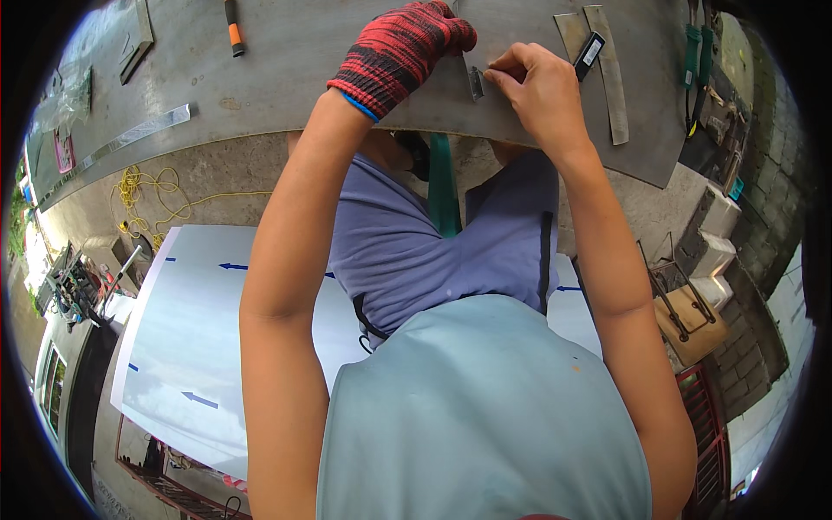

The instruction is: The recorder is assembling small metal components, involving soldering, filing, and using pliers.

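Near the close edge of the table, a small dark piece lies between the 2 hands, just beside the right fingertips and apart from anything else it might be joined to. The gloved left hand is curled above it; its fingertips are largely hidden, so I cannot tell what they pinch. On the bare right hand, the thumb and forefinger come nearly together, but whether anything sits between them is unclear. The work looks underway, with the piece loose on the surface; how much is done or left does not show. Past the right hand lie 2 flat strips and a dark block, crowding that side. Farther left are an orange-and-black handle, an angled metal tool and a shiny strip, all clear of the hands.
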A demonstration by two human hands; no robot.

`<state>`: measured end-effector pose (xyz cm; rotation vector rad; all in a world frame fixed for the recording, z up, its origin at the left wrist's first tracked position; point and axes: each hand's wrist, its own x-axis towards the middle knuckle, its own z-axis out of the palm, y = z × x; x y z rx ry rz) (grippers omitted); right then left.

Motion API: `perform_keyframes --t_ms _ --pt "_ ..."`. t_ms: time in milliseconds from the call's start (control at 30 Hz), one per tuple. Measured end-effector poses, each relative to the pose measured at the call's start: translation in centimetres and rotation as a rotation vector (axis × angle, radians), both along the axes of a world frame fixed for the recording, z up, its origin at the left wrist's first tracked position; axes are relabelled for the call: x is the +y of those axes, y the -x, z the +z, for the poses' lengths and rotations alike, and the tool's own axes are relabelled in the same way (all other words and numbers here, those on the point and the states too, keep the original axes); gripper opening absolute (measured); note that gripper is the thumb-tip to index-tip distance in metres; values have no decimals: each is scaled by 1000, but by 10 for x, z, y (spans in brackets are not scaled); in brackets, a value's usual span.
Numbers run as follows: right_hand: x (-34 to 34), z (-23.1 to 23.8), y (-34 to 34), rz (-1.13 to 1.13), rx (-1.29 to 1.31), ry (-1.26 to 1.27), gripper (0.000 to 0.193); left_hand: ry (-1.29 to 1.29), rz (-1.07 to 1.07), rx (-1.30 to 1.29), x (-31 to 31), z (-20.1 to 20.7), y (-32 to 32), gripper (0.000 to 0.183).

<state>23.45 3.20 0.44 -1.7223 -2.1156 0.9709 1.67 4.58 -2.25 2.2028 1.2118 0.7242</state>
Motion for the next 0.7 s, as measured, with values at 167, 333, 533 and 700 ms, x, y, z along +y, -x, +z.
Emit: perform_keyframes --t_ms 167,333,533,700 --pt "0 0 0 5 3 0 15 3 7 6 0 -2 1 14" --pt "0 0 1 -3 -5 3 15 76 6 129 1 -8 6 14" --pt "1 1 1 -15 0 32 15 16 34 -3 -3 1 0 14" --pt "2 0 -1 -11 2 16 15 84 3 187 3 0 1 13"
